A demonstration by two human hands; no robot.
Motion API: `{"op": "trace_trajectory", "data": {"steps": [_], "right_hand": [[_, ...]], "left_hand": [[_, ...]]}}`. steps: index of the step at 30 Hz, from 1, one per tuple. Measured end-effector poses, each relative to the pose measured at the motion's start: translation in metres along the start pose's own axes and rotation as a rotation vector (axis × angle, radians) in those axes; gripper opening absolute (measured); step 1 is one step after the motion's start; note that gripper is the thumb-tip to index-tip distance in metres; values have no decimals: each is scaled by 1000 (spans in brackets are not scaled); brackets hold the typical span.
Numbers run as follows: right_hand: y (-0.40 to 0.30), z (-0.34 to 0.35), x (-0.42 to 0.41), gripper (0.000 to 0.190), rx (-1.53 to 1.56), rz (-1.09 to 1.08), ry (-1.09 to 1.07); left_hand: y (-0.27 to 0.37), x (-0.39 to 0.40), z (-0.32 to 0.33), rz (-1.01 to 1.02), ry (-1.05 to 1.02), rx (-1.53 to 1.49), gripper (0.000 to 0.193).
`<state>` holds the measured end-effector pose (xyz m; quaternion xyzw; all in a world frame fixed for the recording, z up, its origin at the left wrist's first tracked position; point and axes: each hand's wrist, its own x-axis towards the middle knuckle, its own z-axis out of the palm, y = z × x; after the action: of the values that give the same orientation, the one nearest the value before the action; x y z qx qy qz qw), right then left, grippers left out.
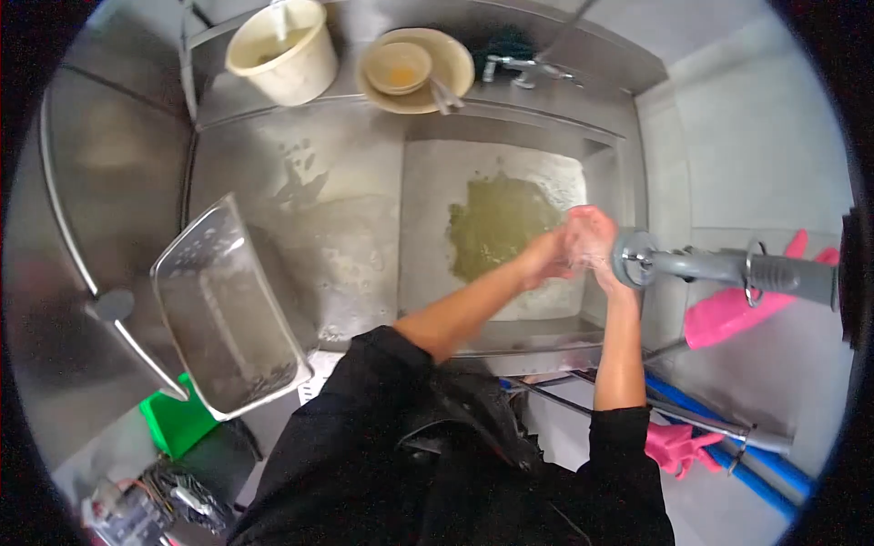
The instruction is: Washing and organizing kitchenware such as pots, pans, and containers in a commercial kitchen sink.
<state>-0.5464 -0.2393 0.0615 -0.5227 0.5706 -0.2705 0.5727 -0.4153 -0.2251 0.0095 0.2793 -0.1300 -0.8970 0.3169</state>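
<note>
My left hand (547, 256) and my right hand (590, 232) are close together over the right side of a stainless steel sink basin (437, 205). Their fingers overlap and are blurred, but nothing shows in either hand. A grey pre-rinse spray head (635, 258) hangs just right of my right hand, above its wrist. Clear water seems to run over the hands. Below them, greenish, cloudy water (502, 228) lies on the basin floor.
A deep steel pan (229, 314) leans at the left of the drainboard (341, 225). On the back ledge stand a cream bucket (311, 68), stacked bowls (454, 61) with utensils, and a faucet (526, 72). Pink rubber gloves (730, 314) hang at right, near blue pipes (737, 464).
</note>
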Motion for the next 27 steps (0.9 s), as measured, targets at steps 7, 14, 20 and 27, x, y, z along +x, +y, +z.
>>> {"op": "trace_trajectory", "data": {"steps": [7, 14, 20, 27], "right_hand": [[23, 30, -32, 24, 1129, 90, 386], [41, -12, -53, 39, -538, 102, 1], [-65, -16, -88, 61, 597, -706, 187], [-107, 77, -48, 24, -158, -552, 27]], "left_hand": [[23, -38, 19, 367, -50, 802, 41], [87, -250, -63, 830, 850, 1542, 38], [89, -367, -140, 650, 1535, 1384, 54], [107, -384, -95, 711, 1203, 1390, 34]]}}
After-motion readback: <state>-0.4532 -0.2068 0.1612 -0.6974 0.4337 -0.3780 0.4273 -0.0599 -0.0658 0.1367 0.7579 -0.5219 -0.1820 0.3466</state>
